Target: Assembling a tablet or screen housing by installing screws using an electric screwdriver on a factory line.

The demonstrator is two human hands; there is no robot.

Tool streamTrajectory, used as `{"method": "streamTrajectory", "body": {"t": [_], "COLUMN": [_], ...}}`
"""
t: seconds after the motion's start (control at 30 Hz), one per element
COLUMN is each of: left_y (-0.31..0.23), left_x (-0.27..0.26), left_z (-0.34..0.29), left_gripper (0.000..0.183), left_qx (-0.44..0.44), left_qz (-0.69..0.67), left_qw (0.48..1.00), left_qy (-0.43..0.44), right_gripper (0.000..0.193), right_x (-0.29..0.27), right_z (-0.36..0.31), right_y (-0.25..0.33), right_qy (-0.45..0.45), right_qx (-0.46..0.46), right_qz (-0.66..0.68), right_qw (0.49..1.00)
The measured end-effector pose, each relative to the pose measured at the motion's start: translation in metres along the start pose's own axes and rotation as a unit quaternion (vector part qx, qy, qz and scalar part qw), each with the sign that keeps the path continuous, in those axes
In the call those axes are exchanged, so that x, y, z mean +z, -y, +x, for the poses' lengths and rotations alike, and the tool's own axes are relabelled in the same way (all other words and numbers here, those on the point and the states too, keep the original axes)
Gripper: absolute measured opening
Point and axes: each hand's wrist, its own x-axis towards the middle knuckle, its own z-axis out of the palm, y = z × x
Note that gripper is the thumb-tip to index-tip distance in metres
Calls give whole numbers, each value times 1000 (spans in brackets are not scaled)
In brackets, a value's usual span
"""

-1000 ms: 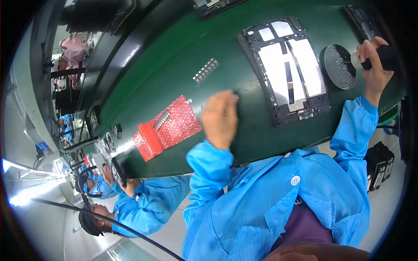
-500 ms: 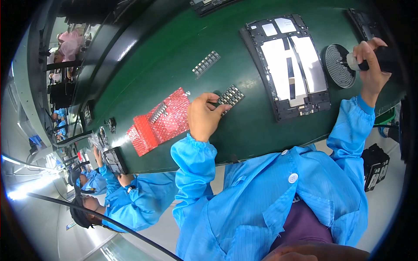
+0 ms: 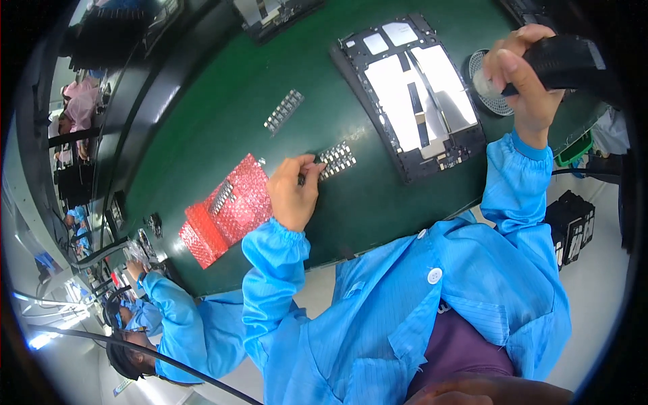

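My left hand point(image 3: 291, 194) is closed in a pinch at the near-left edge of a small sheet of black-and-pale parts point(image 3: 339, 160). A small dark piece point(image 3: 302, 180) shows between its fingertips; its kind is too small to make out. My right hand point(image 3: 530, 88) wraps round a thick black hose-like piece point(image 3: 563, 59) with a pale rounded end point(image 3: 483, 84). Behind that end is a round grey mesh disc point(image 3: 498, 104), partly covered. Between my hands lies an opened flat device with a black frame and white-silver panels point(image 3: 442, 81).
Red bubble wrap point(image 3: 246, 196) with a strip of parts point(image 3: 223, 196) on it lies left of my left hand. Another parts strip point(image 3: 283, 111) lies farther back. A second black device point(image 3: 270, 15) is at the far edge. A co-worker in blue point(image 3: 189, 337) sits at the left.
The whole view has shifted, so the bench things sit farther left. My left fingers have drawn together with a dark piece between them. My right hand and the pale end now cover more of the disc.
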Motion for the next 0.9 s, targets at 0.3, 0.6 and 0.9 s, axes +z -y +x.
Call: {"method": "streamTrajectory", "body": {"t": [0.3,0.6,0.9], "left_y": [-22,-15,-8], "left_x": [25,70,75], "left_z": [82,106,106], "left_gripper": [9,10,11], "left_qx": [-114,-69,-15], "left_qz": [-379,-317,-270], "left_qw": [909,940,962], "left_qy": [131,107,40], "right_gripper": [37,35,30], "right_x": [74,90,111], "right_z": [31,57,34], "right_y": [4,-90,-43], "right_qy": [-41,175,11], "right_qx": [202,-266,210], "right_qz": [100,233,49], "right_qw": [973,919,977]}}
